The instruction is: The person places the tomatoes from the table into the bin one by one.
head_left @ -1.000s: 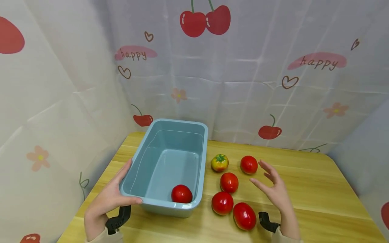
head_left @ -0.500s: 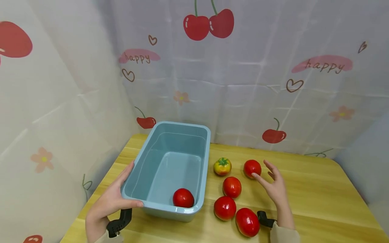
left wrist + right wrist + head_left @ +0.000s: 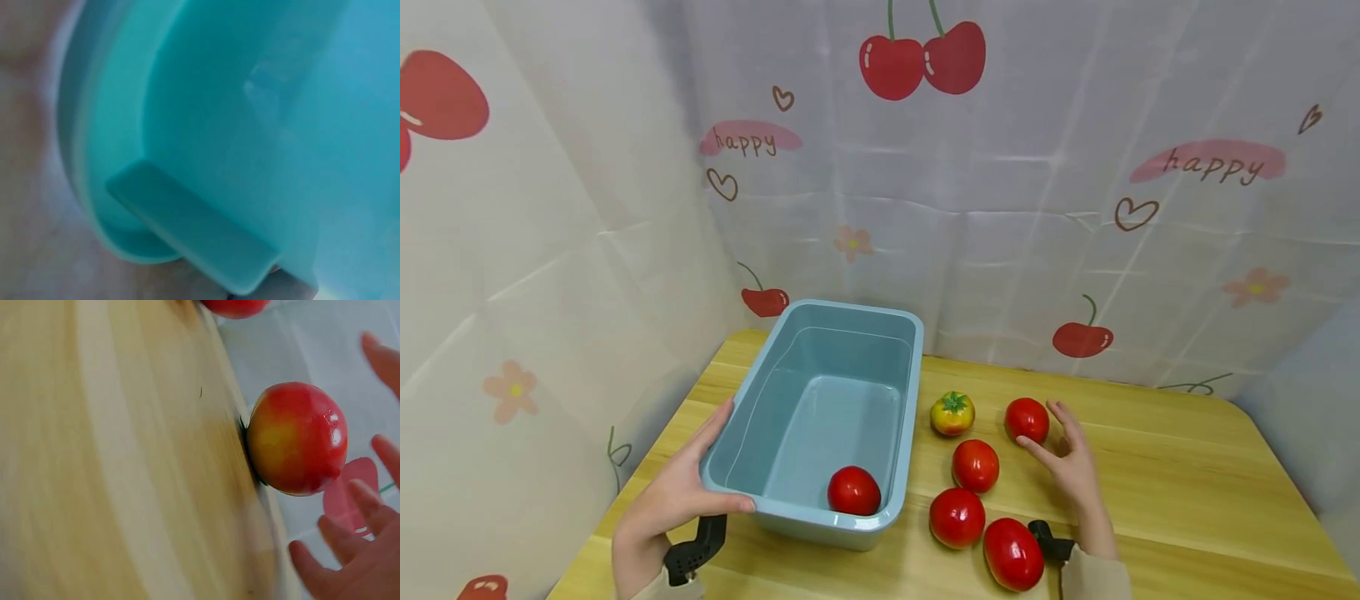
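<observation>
With thumb on the near rim and fingers along the left side, my left hand [image 3: 673, 483] holds the corner of a light blue plastic tub [image 3: 912, 400]. One red tomato [image 3: 853, 491] lies inside, at the near right corner. In the left wrist view the tub's wall [image 3: 212, 125] fills most of the picture, blurred. My right hand [image 3: 1071, 467] is spread beside the far right red tomato [image 3: 1027, 419], its thumb tip overlapping the near edge in the head view. The right wrist view shows a gap between the fingers [image 3: 340, 540] and that tomato [image 3: 297, 439].
Between tub and right hand lie a yellow-orange tomato with a green top [image 3: 952, 413] and red tomatoes, one in the middle [image 3: 975, 466], one nearer [image 3: 957, 517] and an oblong one [image 3: 1013, 554] by the right wrist. A patterned curtain [image 3: 970, 250] stands behind the wooden table [image 3: 1187, 483].
My right hand has moved in towards the far right tomato, its thumb coming to the near edge. My left hand keeps its hold on the tub. The head view has shifted slightly.
</observation>
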`<state>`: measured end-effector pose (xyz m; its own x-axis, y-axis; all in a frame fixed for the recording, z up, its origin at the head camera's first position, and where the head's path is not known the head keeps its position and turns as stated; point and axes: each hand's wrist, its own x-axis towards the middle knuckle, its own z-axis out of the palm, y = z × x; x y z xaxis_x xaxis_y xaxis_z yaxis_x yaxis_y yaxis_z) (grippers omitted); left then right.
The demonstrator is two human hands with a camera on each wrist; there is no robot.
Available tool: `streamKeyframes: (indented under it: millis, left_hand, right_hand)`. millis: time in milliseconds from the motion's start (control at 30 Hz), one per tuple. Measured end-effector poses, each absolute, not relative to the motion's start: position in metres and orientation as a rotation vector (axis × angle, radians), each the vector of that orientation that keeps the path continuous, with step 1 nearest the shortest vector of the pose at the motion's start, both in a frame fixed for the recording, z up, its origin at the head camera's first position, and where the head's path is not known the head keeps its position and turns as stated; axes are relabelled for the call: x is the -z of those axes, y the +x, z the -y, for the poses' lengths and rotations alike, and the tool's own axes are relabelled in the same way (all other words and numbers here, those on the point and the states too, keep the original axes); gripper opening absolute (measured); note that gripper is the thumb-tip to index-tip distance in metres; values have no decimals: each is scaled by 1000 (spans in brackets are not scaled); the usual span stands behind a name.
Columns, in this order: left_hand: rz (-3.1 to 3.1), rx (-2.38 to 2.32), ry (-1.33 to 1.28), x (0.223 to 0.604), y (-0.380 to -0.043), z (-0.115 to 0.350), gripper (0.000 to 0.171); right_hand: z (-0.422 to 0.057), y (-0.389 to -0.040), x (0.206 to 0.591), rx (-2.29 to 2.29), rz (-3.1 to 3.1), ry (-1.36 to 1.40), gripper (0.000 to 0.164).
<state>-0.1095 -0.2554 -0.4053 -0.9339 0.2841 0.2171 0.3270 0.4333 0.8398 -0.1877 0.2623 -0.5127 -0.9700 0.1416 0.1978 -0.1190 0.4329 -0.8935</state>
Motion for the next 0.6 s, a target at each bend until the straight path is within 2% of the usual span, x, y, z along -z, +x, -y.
streamKeyframes:
  millis: [233, 600]
  left_hand:
    - [2632, 1516, -562, 405, -110, 256, 118]
    - [2640, 1511, -558, 404, -110, 255, 118]
  right_hand:
    - [-267, -190, 525, -1599, 2536, -1, 86]
    - [-268, -197, 533, -1622, 2521, 7, 79]
